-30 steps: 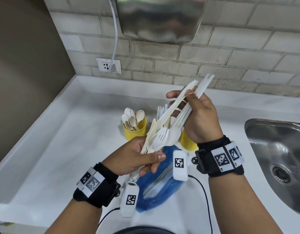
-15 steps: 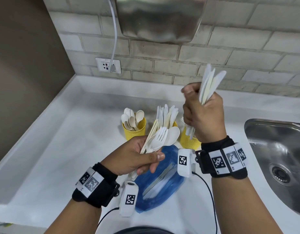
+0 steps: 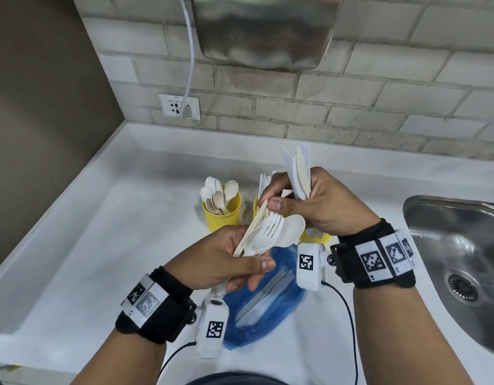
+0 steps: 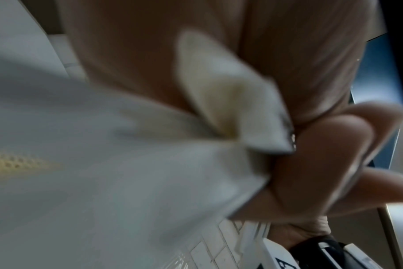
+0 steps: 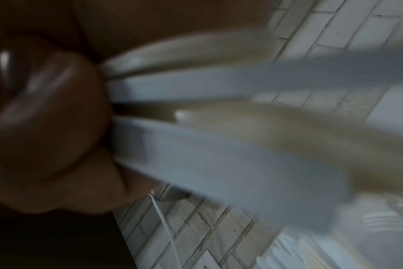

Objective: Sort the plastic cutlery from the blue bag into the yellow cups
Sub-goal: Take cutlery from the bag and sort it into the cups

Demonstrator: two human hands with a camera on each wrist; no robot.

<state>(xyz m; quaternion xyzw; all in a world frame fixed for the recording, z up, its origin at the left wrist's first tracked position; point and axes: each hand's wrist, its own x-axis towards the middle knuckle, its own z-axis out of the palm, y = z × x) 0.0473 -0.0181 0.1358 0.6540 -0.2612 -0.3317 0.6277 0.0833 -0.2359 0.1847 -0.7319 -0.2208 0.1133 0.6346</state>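
Observation:
My left hand (image 3: 226, 262) grips a mixed bunch of white forks and spoons (image 3: 270, 234) above the blue bag (image 3: 268, 304), which lies on the counter with more cutlery inside. My right hand (image 3: 304, 201) holds a bundle of plastic knives (image 3: 300, 173) upright in its palm, while its thumb and forefinger pinch the tip of a cream piece sticking out of the left hand's bunch. A yellow cup (image 3: 222, 212) full of spoons stands at the left. A second yellow cup (image 3: 257, 209) and a third (image 3: 313, 237) are mostly hidden behind my hands. The wrist views are blurred: handle ends (image 4: 230, 102) and knives (image 5: 219, 145).
A steel sink (image 3: 459, 262) lies at the right. The white counter (image 3: 115, 245) runs left to a raised edge. On the tiled back wall hang a wall socket (image 3: 179, 106) with a white cable and a metal dispenser (image 3: 265, 29).
My right hand, still holding the knives, came down and left from beside the cups to the left hand's bunch and took hold of a piece there. The left hand stayed put.

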